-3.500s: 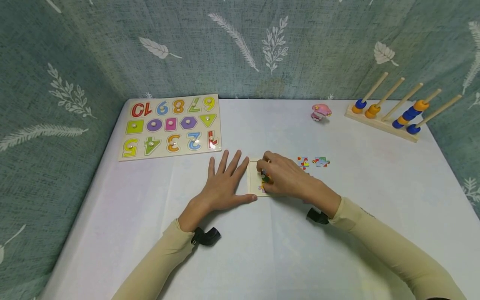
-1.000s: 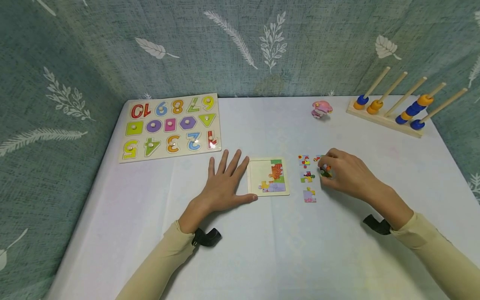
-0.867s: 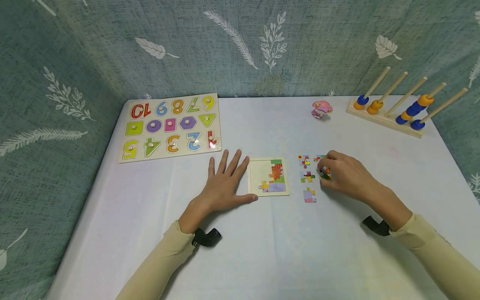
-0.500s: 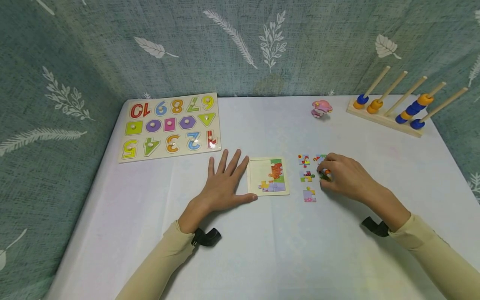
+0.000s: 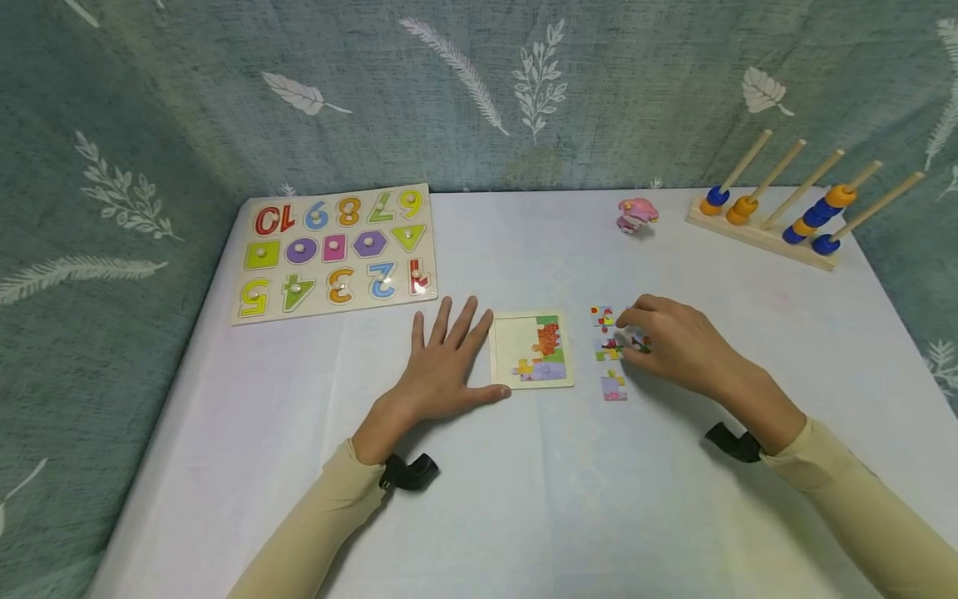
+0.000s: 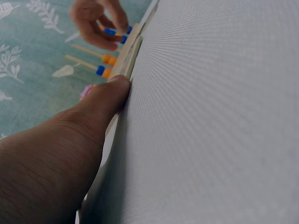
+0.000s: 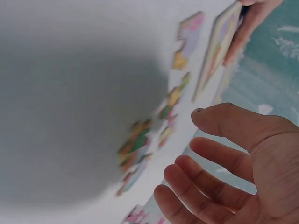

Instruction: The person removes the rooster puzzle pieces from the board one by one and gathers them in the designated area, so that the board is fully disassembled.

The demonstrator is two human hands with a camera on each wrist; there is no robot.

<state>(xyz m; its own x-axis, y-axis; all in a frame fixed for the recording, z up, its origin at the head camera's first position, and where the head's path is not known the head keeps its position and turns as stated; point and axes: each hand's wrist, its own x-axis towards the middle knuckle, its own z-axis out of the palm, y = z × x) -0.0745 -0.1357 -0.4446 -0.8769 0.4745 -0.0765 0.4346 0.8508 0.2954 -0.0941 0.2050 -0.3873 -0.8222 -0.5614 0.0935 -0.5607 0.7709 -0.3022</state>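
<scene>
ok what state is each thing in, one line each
puzzle tray: partly filled, bare at upper left in the head view
loose puzzle pieces: unplaced, outside the puzzle tray
left grip: spread, thumb at the puzzle tray's edge
right grip: loosely curled, holding nothing
number board: every slot appears filled
bead rack: middle peg bare, other four beaded
pink figurine: upright

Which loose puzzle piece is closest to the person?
The purple piece with the yellow top. It lies lowest in the head view; the other loose pieces are farther up, near the right hand.
</scene>
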